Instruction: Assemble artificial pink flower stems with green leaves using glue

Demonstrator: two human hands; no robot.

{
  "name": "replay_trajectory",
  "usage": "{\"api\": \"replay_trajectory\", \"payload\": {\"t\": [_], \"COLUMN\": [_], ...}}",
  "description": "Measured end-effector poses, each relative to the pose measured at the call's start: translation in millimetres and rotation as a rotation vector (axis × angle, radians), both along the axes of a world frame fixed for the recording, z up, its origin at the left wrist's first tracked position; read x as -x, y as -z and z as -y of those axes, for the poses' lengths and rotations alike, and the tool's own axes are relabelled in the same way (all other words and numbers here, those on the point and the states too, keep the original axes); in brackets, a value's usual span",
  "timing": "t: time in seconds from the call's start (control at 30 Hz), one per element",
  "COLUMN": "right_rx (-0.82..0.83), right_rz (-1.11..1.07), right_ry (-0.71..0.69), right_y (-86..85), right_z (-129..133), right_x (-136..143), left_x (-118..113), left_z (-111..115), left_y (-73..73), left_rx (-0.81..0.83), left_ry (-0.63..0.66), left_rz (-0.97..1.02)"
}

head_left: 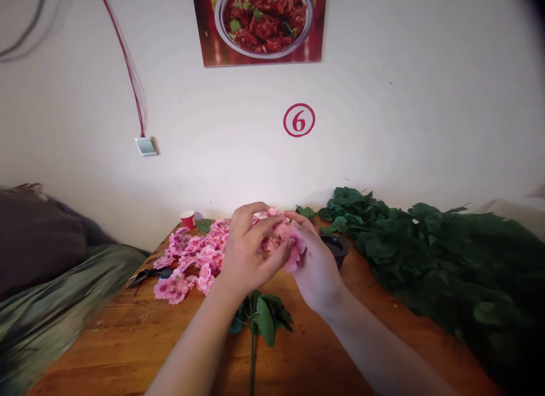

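Both my hands meet over the middle of the wooden table. My left hand (255, 248) is closed around pink artificial flowers (276, 237), its thumb and fingers on the petals. From the other side my right hand (313, 254) grips the same blossoms, and its fingertips are partly hidden by petals. Below my hands, a green stem with leaves (266, 319) runs toward me; whether it joins the blossoms is hidden. A heap of pink flowers (191, 257) lies just left of my left hand. Behind my right hand sits a dark round bowl (338, 245).
A big pile of green leaves (404, 242) covers the table's right side. At the left edge lie dark-handled pliers or cutters (138, 278). A red paper cup (187, 219) stands at the back by the wall. Cushions and green cloth (97, 294) border the wooden table (128, 339).
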State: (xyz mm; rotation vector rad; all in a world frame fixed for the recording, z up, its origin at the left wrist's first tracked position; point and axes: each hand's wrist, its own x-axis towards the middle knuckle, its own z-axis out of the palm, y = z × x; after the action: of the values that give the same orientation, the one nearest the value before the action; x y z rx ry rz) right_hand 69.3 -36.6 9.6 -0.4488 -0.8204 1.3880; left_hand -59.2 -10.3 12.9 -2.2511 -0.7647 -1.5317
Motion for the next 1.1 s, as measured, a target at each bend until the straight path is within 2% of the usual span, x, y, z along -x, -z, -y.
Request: {"api": "replay_trajectory", "payload": {"t": [0.2,0.4,0.67,0.77,0.9,1.1], "right_rx": [-0.029,-0.096,-0.15,-0.146,-0.165,-0.173], "right_rz": [0.032,0.046,-0.035,-0.086,-0.091,-0.054], "right_ry": [-0.004,0.094,0.19,0.229,0.239,0.195], "right_y": [3.0,6.6,6.7,5.4,3.8,3.5], "right_z": [0.5,0.8,2.2,3.0,4.7,6.3], "right_x": [0.3,2.4,6.2,6.5,5.4,3.0], "left_x": [-1.6,-3.7,-7.5,-8.5,-9.7,-8.1], "left_z": [-0.2,1.6,1.0,0.4,-1.4,0.1], "left_y": [1.8,3.6,3.7,2.9,4.7,6.3], "left_rx": [-0.02,-0.041,0.083,0.214,0.424,0.518], "left_ry": [-0.041,-0.141,-0.142,-0.031,0.233,0.44], "left_rz": [0.022,0.057,0.062,0.045,0.082,0.201]}}
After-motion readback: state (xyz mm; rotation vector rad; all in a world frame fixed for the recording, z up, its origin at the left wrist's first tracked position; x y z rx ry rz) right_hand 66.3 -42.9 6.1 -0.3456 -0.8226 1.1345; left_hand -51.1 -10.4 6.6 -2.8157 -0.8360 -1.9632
